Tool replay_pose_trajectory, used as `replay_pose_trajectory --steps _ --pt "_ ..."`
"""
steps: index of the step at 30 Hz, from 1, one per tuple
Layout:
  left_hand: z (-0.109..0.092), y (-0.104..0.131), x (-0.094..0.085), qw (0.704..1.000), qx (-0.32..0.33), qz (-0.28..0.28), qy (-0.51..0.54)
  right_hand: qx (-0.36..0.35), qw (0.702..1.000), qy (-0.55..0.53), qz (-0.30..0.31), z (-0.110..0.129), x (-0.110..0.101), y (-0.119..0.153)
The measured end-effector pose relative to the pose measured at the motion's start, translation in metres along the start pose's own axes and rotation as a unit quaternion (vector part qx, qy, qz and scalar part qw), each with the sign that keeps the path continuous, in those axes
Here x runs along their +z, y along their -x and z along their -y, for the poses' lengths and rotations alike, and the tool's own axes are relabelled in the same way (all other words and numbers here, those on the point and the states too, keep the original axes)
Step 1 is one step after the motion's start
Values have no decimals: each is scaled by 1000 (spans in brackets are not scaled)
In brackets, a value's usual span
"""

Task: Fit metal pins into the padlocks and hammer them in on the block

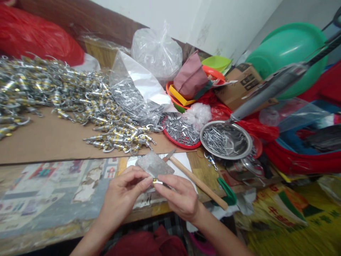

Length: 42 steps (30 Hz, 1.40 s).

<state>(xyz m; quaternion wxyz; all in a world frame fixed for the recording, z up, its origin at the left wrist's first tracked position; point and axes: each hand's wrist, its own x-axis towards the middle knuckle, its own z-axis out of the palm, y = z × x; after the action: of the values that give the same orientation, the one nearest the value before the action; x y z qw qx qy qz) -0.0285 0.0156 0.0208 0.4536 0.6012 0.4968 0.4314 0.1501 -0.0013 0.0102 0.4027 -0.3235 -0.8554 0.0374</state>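
Part (155, 181): between the left hand (131, 185) and right hand (181, 193), above the near edge of the desk (106, 199). Both hands closed on it, fingertips pinching from either side. Block (154, 164) just beyond the hands; hammer handle (198, 182) slants close past the right hand. Bare desk left of the left hand. Forearms reach in from below, converging.

Dark red clothing (160, 243) with loose folds, forearms bare, no rings on the fingers.

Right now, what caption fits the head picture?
Left hand and right hand hold a small part near heaped metal pieces.
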Motion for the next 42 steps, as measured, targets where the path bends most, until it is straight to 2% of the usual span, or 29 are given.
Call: replay_pose_trajectory --steps 3,5,8,12,15,17,19,20,21,24,26,30,34,38,42 --pt "0 -1 -2 999 17 1 -32 -8 1000 3 7 -1 0 -2" --pt "0 -2 -3 1000 3 10 -21 25 999 -20 4 -1 2 -2" --pt "0 -2 -3 995 -78 35 45 99 992 -76 -13 3 7 -3" --pt "3 3 1 969 -185 30 161 163 977 -135 -25 12 8 -6" --pt "7 7 5 954 -202 33 221 213 963 -163 32 9 0 -12" --pt "10 7 7 954 -203 29 220 232 959 -142 77 -8 -8 -18" --pt "11 6 8 957 -201 22 205 266 960 -11 88 -39 -18 -26" --pt "11 5 9 959 -200 23 202 300 945 101 80 -59 -23 -29" --pt "11 4 9 959 -199 25 202 336 909 221 108 -79 -27 -33" --pt "9 2 10 954 -203 37 216 375 864 298 156 -133 -31 -42" --pt "8 1 10 952 -205 36 224 382 849 310 191 -155 -27 -46" --pt "7 -2 8 950 -218 38 220 379 831 329 240 -169 -20 -50" --pt "5 -7 5 946 -233 64 216 374 832 322 253 -170 -23 -49" --pt "7 -11 2 940 -247 59 229 374 844 310 228 -173 -24 -44" --pt "7 -9 1 936 -242 45 251 378 864 290 162 -175 -26 -39"
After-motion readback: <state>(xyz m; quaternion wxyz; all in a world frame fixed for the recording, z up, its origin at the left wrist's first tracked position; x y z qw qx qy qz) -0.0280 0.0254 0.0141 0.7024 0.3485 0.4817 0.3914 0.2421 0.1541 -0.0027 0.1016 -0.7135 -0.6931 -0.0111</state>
